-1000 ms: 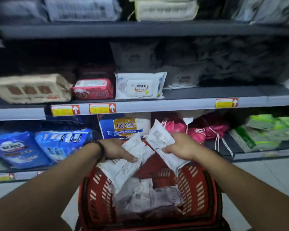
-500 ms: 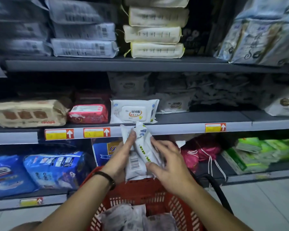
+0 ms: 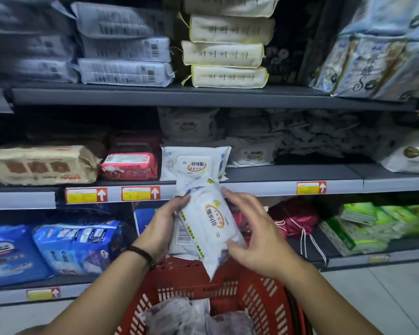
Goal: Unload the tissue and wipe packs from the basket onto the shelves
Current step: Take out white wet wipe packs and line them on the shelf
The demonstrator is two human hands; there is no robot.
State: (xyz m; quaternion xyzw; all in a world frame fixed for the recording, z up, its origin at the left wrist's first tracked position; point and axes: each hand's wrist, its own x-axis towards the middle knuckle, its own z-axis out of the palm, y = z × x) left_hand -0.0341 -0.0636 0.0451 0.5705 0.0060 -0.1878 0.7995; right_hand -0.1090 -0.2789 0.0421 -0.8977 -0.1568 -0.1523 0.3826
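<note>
left hand (image 3: 160, 226) grip: holds white plastic wipe packs (image 3: 208, 218) | right hand (image 3: 254, 235) grip: curled round them | above red slotted basket (image 3: 252, 298) | grey shelves (image 3: 276, 175) ahead

**Dim shop aisle**

Grey metal shelves (image 3: 288, 174) run across the view in three tiers, their front rails carrying yellow-and-red price tags (image 3: 140, 193). Pale floor tiles (image 3: 385, 298) show at lower right. The upper tiers lie in shadow.

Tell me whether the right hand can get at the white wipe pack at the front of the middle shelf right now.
Probably not yet. The right hand and left hand both grip the held wipe packs, which rise in front of the shelf pack. Nothing else blocks that shelf front.
</note>
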